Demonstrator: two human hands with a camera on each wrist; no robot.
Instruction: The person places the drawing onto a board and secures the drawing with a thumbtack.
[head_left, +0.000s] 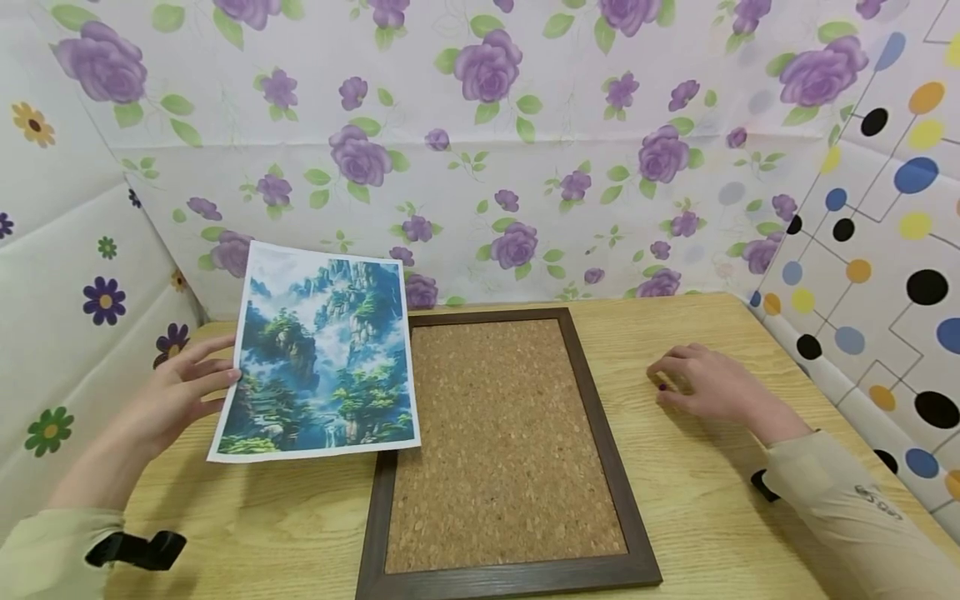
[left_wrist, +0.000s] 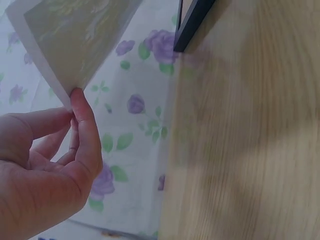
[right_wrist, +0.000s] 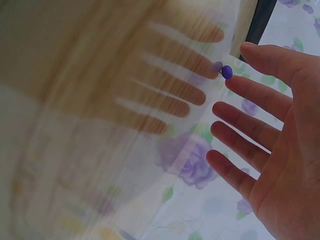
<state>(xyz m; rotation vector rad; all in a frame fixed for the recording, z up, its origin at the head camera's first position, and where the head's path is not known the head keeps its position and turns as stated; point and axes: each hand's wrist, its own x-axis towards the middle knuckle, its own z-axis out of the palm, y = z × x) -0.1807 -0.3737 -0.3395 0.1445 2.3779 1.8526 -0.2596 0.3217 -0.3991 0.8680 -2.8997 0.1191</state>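
The left hand (head_left: 176,392) pinches the left edge of a printed landscape picture (head_left: 321,362) between thumb and fingers (left_wrist: 85,125); the left wrist view shows the thumb tip pressed on the white border of the sheet, with the other fingers curled behind it. The picture is lifted and tilted, its lower right corner hanging over the left rail of the cork board (head_left: 498,450), its upper part standing free in front of the flowered backdrop (head_left: 487,150).

The right hand (head_left: 708,385) rests low on the desk (head_left: 712,517), just to the right of the cork board. Its fingers (right_wrist: 250,125) are spread and nearly straight in the right wrist view, gripping nothing. A small purple pushpin (right_wrist: 226,72) sits at the tips of the thumb and forefinger; whether it touches them or merely lies on the desk beside them cannot be told, as that view is blurred. In the head view the pin (head_left: 662,387) shows as a dark dot under the fingertips.

The cork board lies flat on the desk, in a dark brown wooden frame, its bottom rail nearest the person. To the far right of the board a wall covering with coloured dots and lines (head_left: 892,250) rises from the desk edge; to its left a white panel with small flowers (head_left: 75,317) closes that side. Pale sleeves cover both forearms, each with a black strap at the wrist.
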